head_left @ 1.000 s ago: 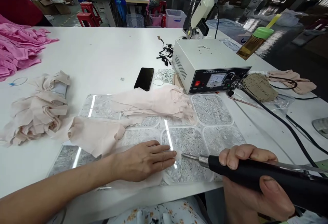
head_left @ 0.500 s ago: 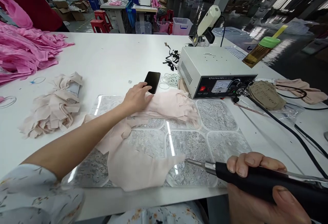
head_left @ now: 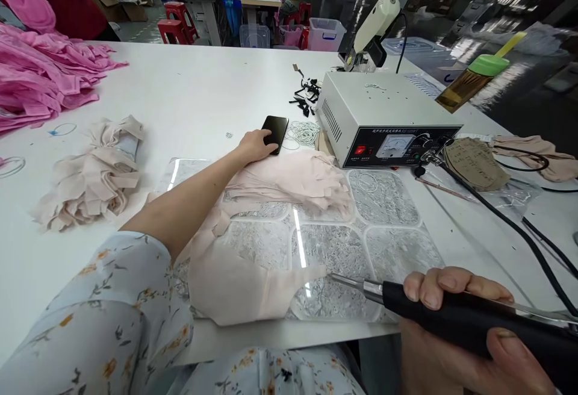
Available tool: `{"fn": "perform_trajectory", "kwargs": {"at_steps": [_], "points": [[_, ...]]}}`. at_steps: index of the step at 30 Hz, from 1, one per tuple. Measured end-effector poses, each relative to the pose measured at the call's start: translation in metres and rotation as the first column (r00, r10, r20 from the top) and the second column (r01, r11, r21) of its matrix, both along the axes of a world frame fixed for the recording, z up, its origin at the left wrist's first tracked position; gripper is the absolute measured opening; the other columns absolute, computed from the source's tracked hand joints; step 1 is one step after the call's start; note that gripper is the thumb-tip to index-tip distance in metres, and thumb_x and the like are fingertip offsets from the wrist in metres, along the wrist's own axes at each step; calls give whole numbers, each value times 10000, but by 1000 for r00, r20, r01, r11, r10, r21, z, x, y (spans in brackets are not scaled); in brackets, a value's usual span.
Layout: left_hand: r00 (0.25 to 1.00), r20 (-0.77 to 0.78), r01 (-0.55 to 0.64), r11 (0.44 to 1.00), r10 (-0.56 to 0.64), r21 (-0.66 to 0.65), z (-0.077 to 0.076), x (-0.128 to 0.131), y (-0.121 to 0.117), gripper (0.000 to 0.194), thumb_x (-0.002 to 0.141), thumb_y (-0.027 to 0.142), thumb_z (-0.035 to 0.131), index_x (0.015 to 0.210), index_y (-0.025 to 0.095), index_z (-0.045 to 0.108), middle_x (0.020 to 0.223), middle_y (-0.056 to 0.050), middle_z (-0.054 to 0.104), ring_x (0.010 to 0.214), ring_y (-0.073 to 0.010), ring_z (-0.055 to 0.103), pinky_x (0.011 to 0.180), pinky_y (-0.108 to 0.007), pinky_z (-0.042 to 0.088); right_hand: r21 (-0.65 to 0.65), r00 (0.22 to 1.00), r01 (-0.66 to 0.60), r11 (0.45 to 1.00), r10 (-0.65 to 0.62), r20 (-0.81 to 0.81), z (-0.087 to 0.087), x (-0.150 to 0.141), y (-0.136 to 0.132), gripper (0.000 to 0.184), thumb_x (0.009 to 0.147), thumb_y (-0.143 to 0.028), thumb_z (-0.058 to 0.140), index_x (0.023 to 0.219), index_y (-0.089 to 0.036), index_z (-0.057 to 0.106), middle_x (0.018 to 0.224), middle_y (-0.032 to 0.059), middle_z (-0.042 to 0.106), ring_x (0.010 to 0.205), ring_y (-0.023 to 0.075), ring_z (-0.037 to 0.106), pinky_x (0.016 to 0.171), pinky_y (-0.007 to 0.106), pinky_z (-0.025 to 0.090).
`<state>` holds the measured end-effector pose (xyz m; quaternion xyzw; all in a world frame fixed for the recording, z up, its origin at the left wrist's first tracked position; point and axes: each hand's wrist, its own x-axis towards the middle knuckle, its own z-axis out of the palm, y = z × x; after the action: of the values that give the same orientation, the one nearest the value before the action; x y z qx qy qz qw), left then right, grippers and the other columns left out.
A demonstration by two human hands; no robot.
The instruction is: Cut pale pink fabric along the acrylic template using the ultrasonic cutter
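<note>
My right hand (head_left: 456,335) is closed round the black handle of a cutting tool (head_left: 451,317); its metal tip rests near the edge of a pale pink fabric piece (head_left: 239,286) on the scratched clear mat (head_left: 392,250). My left hand (head_left: 256,144) reaches far across the table and lies on the black phone (head_left: 276,130), fingers curled over its near edge. Under that forearm lies a stack of pale pink fabric pieces (head_left: 293,181).
A white control box (head_left: 383,118) with a meter stands at the back right, with cables (head_left: 510,220) running from it. White elastic rings (head_left: 303,134) lie beside the phone. A beige fabric bundle (head_left: 90,172) and a bright pink pile (head_left: 40,82) sit at left. A person in red stands at far left.
My left hand left the fabric piece near the tool tip and reached forward over the pink stack to the phone. The right hand with the tool stayed put.
</note>
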<state>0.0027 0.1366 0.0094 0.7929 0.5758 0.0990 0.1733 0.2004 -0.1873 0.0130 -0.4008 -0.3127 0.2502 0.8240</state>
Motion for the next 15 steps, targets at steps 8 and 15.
{"fn": "perform_trajectory", "kwargs": {"at_steps": [8, 15], "points": [[955, 163, 230, 964, -250, 131, 35, -24, -69, 349, 950, 263, 513, 1277, 200, 616, 1378, -22, 568, 1239, -248, 548, 1041, -419, 474, -23, 1000, 13, 1000, -13, 6, -1, 4, -3, 191, 583, -324, 599, 728, -201, 579, 693, -19, 540, 459, 106, 459, 429, 302, 417], [488, 85, 851, 495, -869, 174, 9, -65, -213, 356, 1022, 113, 390, 1327, 157, 568, 1370, -66, 574, 1304, -211, 516, 1095, -424, 459, -15, 1000, 4, 1000, -4, 12, -3, -1, 1, 190, 592, -320, 608, 732, -193, 590, 669, -20, 544, 453, 107, 466, 434, 295, 410]]}}
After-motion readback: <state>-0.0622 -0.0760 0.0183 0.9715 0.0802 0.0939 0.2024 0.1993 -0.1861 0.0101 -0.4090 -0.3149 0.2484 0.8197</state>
